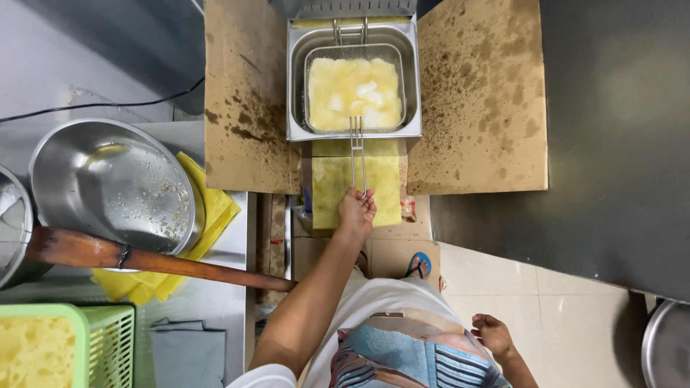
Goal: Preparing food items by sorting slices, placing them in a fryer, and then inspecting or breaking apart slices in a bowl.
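My left hand reaches forward and grips the end of the long wire handle of a fryer basket. The basket sits in a steel deep fryer, sunk in foaming yellow oil with pale pieces floating in it. A yellow cloth lies under the handle, just in front of the fryer. My right hand hangs by my hip over the tiled floor, fingers loosely curled, holding nothing.
Oil-stained cardboard sheets flank the fryer. On the steel counter at left are a large steel bowl on yellow cloths, a long wooden handle, a green crate and a folded grey cloth. A steel pot rim shows at bottom right.
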